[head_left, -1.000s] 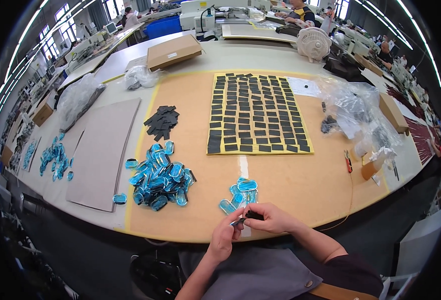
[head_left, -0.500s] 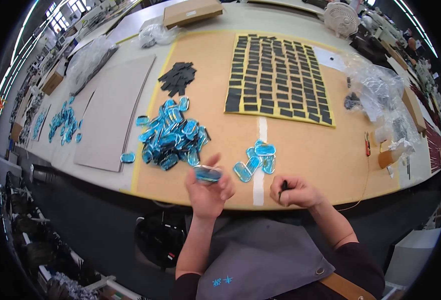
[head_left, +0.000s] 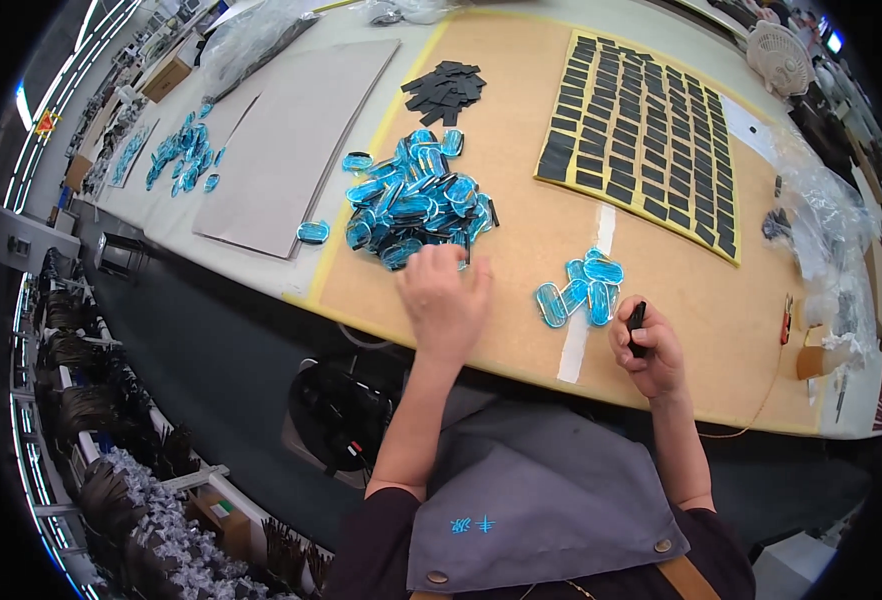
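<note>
My left hand point(head_left: 443, 295) is at the near edge of a heap of blue oval pieces with black parts point(head_left: 411, 200), thumb apart from the slightly curled fingers; its fingertips are partly hidden. My right hand point(head_left: 651, 350) is closed on a small black piece point(head_left: 637, 322), held upright. Just beyond it lies a small group of blue oval pieces point(head_left: 601, 271). A pile of black rectangles point(head_left: 451, 85) is behind the heap. To its right, a yellow-edged board point(head_left: 561, 168) bears rows of black rectangles.
Grey boards point(head_left: 271, 150) lie left, beside more blue pieces point(head_left: 186, 150). On the right are plastic wrapping point(head_left: 826, 240), red-handled snips point(head_left: 787, 318) and a white fan point(head_left: 776, 55). Below are the table's front edge and a black chair point(head_left: 336, 405).
My hands have separated. The blue oval piece lifted in my left hand half a second ago is no longer visible there; that hand has moved to the heap. The view has swung leftward.
</note>
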A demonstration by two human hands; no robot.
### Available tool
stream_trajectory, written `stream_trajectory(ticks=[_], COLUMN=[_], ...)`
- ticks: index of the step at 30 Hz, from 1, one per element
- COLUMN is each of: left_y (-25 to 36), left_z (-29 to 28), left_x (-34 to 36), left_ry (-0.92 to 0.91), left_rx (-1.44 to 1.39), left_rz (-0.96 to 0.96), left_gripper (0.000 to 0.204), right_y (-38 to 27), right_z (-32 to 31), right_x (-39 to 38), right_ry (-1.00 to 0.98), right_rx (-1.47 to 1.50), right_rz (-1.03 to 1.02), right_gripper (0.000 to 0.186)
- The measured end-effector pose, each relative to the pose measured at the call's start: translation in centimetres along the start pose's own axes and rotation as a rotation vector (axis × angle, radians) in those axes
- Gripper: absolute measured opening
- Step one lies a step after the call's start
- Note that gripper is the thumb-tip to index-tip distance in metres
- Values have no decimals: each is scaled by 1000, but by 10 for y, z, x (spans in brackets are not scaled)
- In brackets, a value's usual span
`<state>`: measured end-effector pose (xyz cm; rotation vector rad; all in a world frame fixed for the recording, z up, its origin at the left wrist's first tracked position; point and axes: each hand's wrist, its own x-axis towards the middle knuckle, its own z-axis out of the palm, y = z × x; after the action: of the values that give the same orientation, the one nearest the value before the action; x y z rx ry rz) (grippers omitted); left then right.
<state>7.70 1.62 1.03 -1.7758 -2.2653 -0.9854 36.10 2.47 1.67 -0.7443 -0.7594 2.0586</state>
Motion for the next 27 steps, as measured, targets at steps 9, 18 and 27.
stream_trajectory(ticks=[9,18,27], left_y=[-31,16,25], left_z=[5,-11,-3], left_x=[8,-37,-47], left_ry=[-226,-752,-955], left_rx=[-244,-1573,-1712], left_rz=[-363,-712,-703], left_gripper=[31,22,27], right_y=[29,31,32], right_z=[32,59,50], right_x=[24,35,29], right_ry=[-55,-39,-51], right_rx=[-140,-258,-175], right_rz=[23,48,-42], right_gripper=[23,15,9])
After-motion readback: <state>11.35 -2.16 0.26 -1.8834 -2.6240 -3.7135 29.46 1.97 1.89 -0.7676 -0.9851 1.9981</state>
